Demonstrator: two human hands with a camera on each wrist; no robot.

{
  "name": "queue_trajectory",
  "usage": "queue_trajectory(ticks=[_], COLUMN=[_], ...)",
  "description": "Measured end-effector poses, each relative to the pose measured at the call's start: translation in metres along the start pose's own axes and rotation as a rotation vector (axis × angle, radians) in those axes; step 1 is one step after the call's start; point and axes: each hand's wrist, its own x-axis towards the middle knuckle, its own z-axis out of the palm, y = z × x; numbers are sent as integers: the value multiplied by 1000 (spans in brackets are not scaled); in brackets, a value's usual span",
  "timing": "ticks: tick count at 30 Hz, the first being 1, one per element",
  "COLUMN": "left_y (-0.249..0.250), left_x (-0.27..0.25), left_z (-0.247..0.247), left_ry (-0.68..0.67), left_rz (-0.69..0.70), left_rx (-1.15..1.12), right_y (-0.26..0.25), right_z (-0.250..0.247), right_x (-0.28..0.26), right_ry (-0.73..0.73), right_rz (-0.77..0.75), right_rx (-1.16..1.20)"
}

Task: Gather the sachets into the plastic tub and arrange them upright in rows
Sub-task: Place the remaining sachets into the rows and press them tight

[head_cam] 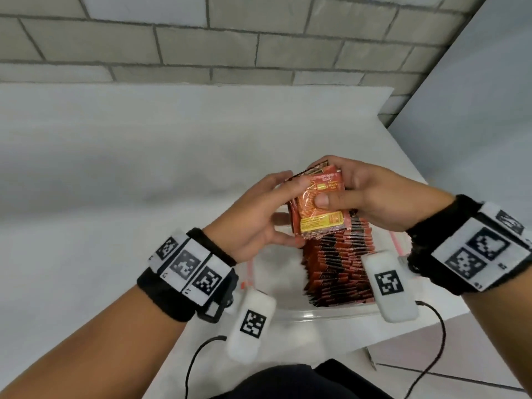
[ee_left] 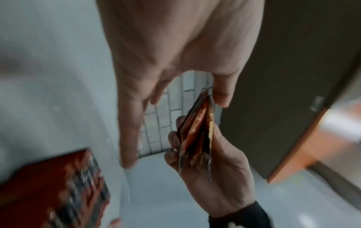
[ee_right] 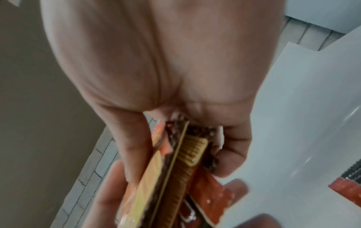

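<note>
A bundle of orange-red sachets hangs above the clear plastic tub. My right hand grips the bundle, thumb on the front face and fingers behind it. My left hand cups its left side, fingers loosely extended. In the left wrist view my left thumb touches the top edge of the sachets, while the other fingers stand apart from them. The right wrist view shows the bundle edge-on in my right hand. A row of upright sachets fills the tub's right side.
The tub stands at the near right corner of a white table, and its left half shows bare bottom. A brick wall runs behind the table. Cables from the wrist units hang by the table's front edge.
</note>
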Motion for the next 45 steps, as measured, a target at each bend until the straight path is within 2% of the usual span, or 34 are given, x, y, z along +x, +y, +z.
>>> queue_trajectory(ticks=[2,4,9,12,21,25,29,32,35,39,42,45], left_y=[-3,-7,-14,-18,-30,-35,-36,-37,-37,-38,-40,-40], left_x=[10,20,32,37,46,48,48,47,48,48,48,47], left_z=[9,17,33,40,41,42,46,46,44,44,42,38], left_ry=[-169,-232,-244,-225,-193,-199,-152,-119,-86,-71,-76,-82], left_rz=[-57,-88,-118,-129,-131,-99,-57,5,19,13,-4,-30], left_rx=[-85,-133,-163,-161,-287,-231,-177,-92,-109,-150,-186,-252], right_y=[6,14,37,52,75,85,88,87,85,83,85,86], right_z=[-2,-4,-11,-14,-25,-32,-31,-26,-22,-14,-13,-17], right_x=[-5,-8,-25,-34,-52,-52,-47,-43,-40,-37,-34,-32], right_ry=[43,99,349,438,431,426,489,567,566,492,403,388], right_rz=[-11,-16,-12,3,-12,15,-9,-27,-53,-58,-19,16], right_rx=[-5,-78,-350,-305,29,146,295,290,169,117,165,238])
